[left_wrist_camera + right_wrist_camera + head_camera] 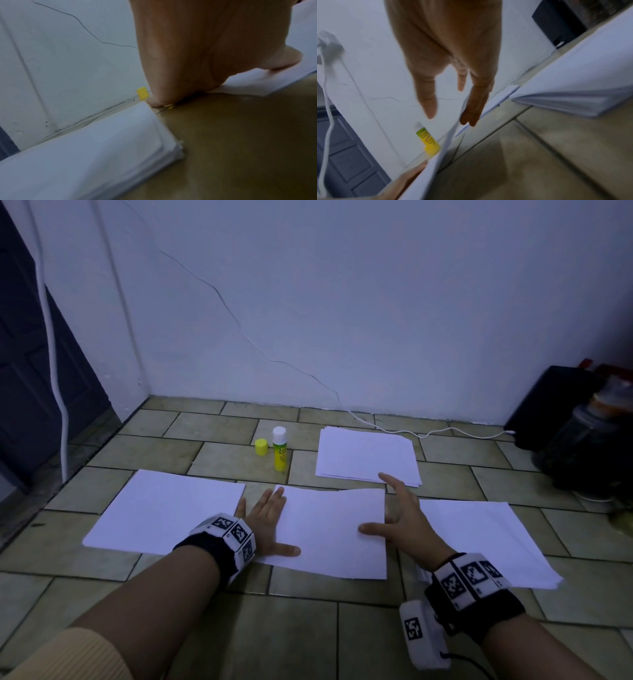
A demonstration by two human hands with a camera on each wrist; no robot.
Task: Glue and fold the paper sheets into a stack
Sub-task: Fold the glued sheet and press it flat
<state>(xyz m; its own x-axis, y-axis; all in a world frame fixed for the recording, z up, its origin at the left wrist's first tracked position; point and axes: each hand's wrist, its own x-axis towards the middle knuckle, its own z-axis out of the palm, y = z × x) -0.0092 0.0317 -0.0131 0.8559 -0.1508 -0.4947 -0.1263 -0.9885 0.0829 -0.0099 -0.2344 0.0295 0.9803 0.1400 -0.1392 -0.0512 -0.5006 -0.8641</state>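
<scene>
A white paper sheet (332,532) lies on the tiled floor between my hands, its right edge raised a little. My left hand (274,522) lies flat at the sheet's left edge with straight fingers, thumb on top of the paper (248,85). My right hand (394,515) is spread at the right edge: thumb on the sheet, fingers past the edge (436,162). A glue stick (280,450) stands upright and uncapped beyond the sheet, with its yellow cap (261,446) beside it. Paper stacks lie at the left (164,508), right (479,542) and back (368,457).
A wall runs close behind the papers. A black box (561,405) and a dark jar (582,446) stand at the far right, with a white cable (445,433) trailing to them along the floor. A dark door (34,371) is at the left.
</scene>
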